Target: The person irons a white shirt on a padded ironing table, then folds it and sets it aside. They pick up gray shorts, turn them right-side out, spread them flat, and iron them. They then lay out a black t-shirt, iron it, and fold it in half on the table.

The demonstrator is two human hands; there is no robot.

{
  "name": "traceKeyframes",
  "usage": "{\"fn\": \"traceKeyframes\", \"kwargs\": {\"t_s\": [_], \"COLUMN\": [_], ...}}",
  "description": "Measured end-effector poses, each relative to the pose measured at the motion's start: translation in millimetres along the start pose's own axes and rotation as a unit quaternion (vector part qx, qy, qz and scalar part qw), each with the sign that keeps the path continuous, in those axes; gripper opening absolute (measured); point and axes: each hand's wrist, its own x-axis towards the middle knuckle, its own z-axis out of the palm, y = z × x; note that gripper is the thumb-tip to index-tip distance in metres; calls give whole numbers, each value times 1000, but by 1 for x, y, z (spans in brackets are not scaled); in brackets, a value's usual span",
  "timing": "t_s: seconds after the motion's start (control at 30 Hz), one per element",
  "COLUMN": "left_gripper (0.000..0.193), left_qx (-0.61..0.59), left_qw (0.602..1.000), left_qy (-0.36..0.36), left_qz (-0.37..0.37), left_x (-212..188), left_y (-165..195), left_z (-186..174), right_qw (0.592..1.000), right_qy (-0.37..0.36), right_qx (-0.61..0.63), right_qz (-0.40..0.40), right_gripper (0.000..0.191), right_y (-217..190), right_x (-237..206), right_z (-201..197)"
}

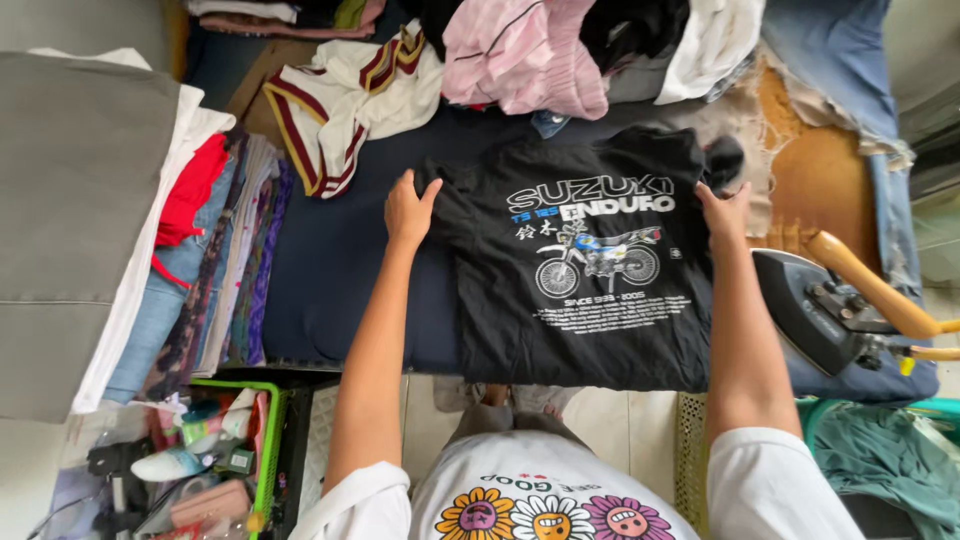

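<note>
A black T-shirt [580, 300] with a white and blue motorbike print lies spread on a dark blue padded surface [330, 270]. My left hand [408, 208] presses flat on the shirt's left sleeve edge, fingers apart. On the shirt's right side, near its upper corner, my right hand [724, 210] rests with its fingers spread. Neither hand holds anything. The shirt's lower hem hangs over the near edge of the surface.
An iron [830, 310] with a yellow handle stands at the right on the surface. Folded clothes [215, 260] are stacked at the left. A heap of unfolded garments [520, 50] lies at the far side. A green basket [270, 440] of small items sits lower left.
</note>
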Motion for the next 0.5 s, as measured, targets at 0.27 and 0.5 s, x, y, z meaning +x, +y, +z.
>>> {"fn": "traceKeyframes", "kwargs": {"t_s": [0.27, 0.5], "left_gripper": [25, 19], "left_qx": [-167, -185], "left_qw": [980, 948], "left_qy": [80, 226], "left_qz": [72, 131], "left_x": [-113, -205], "left_y": [-56, -17], "left_z": [-123, -150], "right_qw": [994, 948], "right_qy": [-32, -61], "right_qx": [107, 245], "right_qz": [11, -192], "right_gripper": [19, 25], "right_y": [18, -108], "right_x": [2, 105], "right_z": [-111, -132]}}
